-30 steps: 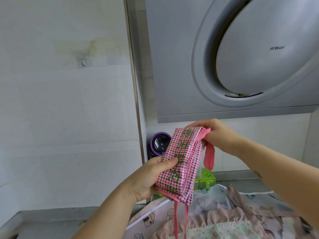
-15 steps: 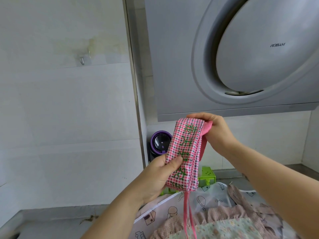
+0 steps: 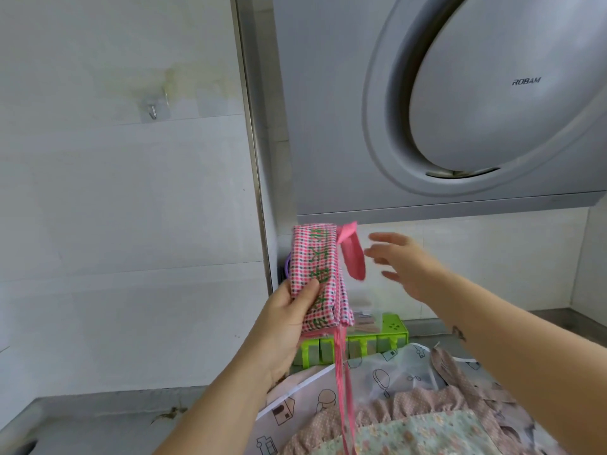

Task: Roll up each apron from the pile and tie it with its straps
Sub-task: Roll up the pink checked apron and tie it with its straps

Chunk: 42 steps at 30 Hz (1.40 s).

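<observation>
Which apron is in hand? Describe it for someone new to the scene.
Find the grey range hood; just below its lower-left corner the left hand holds up a folded bundle. That is the pink checked apron, green-printed with pink straps dangling, unlike the pale floral aprons piled beneath.

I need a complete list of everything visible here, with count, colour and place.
checked apron: one, pink with green, folded, in the middle.
straps: two or more, pink, hanging under it.
loop: one, pink, at its top right.
pile of aprons: at least three, white, pink, pale green, bottom right.
plastic holder: one, green, behind the pile.
range hood: one, grey, top right.
wall hook: one, metal, top left.
counter: one, grey, bottom left.
left hand: one, grips the apron.
right hand: one, open, right of the loop, not touching.
</observation>
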Tool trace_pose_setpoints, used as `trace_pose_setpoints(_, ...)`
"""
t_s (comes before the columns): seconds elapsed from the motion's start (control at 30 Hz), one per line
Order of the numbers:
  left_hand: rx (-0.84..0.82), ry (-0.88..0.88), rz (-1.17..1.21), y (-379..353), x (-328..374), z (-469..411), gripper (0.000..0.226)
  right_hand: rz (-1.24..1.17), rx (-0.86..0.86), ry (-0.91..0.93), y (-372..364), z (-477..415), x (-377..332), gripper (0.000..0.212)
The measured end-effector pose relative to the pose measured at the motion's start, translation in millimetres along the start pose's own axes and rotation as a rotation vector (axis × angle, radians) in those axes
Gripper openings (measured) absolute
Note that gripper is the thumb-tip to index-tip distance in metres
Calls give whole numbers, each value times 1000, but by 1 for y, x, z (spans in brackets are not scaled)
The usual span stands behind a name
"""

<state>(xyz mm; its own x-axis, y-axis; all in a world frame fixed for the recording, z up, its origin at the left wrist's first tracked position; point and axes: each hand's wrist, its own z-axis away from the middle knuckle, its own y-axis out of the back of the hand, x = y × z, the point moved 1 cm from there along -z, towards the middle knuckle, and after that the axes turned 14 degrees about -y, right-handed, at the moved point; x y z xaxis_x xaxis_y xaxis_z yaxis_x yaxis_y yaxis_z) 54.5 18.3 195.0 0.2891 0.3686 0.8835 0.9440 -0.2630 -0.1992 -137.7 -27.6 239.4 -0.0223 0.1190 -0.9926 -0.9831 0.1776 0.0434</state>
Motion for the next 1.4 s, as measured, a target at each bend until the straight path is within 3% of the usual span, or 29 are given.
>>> trace_pose_setpoints(0.07,99,-117,-193,6,2,-5,30,-50,97,103,-2,14,2,5)
trace_pose_setpoints(0.2,156,-300,-433,-1,11,-9,32,192,-345,82,-32,50,10,38)
trace_pose_setpoints(0.27,141,-348,-498,-9,14,-8,32,198,-415,110,-42,54,9,48)
trace_pose_setpoints(0.33,131,-381,-494,-12,14,-6,31,136,-411,158,-43,54,4,52)
trace_pose_setpoints(0.47,-2,-285,-241,-5,16,-4,46,110,-389,316,-38,52,4,21)
trace_pose_setpoints(0.57,-50,-201,-107,-3,22,-4,48,107,-393,428,-36,52,3,19)
trace_pose_setpoints(0.7,-29,-268,-327,-5,29,-4,36,112,-432,407,-36,56,-1,19)
trace_pose_setpoints(0.73,19,-292,-396,-5,27,-6,31,110,-387,397,-37,57,-2,18)
trace_pose_setpoints(0.83,237,-292,-411,-3,21,-15,19,143,32,528,-39,66,1,14)
trace_pose_setpoints(0.87,297,-296,-393,-1,21,-18,19,139,88,574,-39,73,4,11)
trace_pose_setpoints(0.97,397,-314,-413,5,24,-27,19,383,-115,560,-51,93,25,9)
trace_pose_setpoints(1.03,398,-332,-475,5,28,-29,20,590,-80,484,-54,90,39,25)
trace_pose_setpoints(1.1,386,-354,-497,2,32,-31,21,599,-6,411,-52,82,41,47)
trace_pose_setpoints(1.17,386,-368,-520,-2,35,-32,21,576,-39,341,-53,76,39,58)
trace_pose_setpoints(1.23,383,-364,-515,-6,36,-33,21,545,-91,326,-59,71,35,53)
trace_pose_setpoints(1.33,373,-346,-490,-11,36,-35,24,511,-175,341,-68,64,32,19)
trace_pose_setpoints(1.4,366,-367,-497,-11,36,-36,23,618,-184,389,-70,69,31,31)
